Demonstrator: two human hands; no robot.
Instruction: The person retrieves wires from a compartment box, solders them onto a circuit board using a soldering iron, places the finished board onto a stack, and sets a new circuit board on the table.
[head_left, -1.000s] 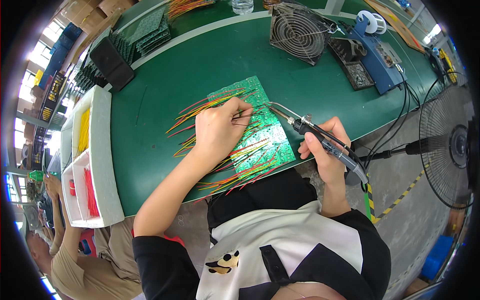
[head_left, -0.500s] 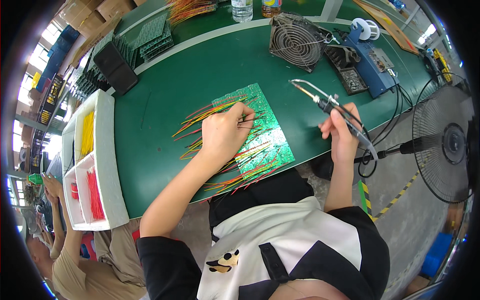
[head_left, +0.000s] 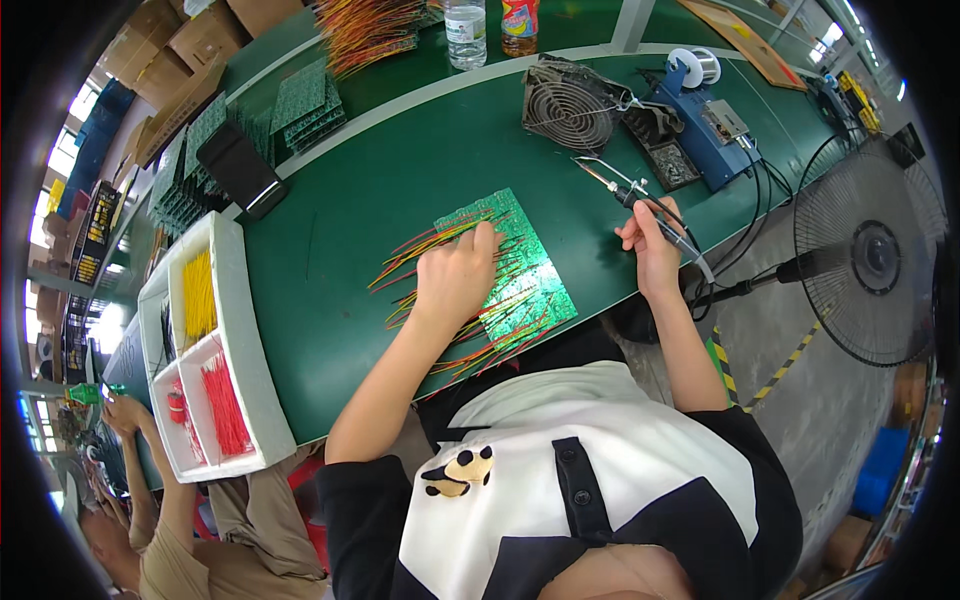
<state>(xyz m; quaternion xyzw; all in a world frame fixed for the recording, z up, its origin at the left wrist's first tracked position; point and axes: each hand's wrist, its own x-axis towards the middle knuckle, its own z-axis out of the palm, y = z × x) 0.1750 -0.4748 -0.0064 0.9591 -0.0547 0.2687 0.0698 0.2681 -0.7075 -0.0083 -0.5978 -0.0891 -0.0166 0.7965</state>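
A green circuit board [head_left: 545,287] lies on the green table in front of me. Red, yellow and black wires [head_left: 403,255] spread across it and stick out past its left side. My left hand [head_left: 455,275] rests over the board among these wires, its fingers curled inward. The fingertips are mostly hidden, so what they pinch cannot be made out. In my right hand [head_left: 655,255] is a soldering iron [head_left: 625,195] with a thin curved feed tube beside its tip. The iron is raised right of the board, its tip pointing up and left, apart from the board.
A white foam box [head_left: 262,400] holds yellow and red wires at left. Behind stand a black fan [head_left: 575,105], a dark tray [head_left: 665,150] and a blue solder feeder [head_left: 705,130]. Cables hang near a floor fan [head_left: 875,255]. A co-worker's hands [head_left: 125,412] are at far left.
The whole view has shifted. Black wires seen at my left fingertips before no longer show there. My right hand still holds the soldering iron raised, slightly closer to the board.
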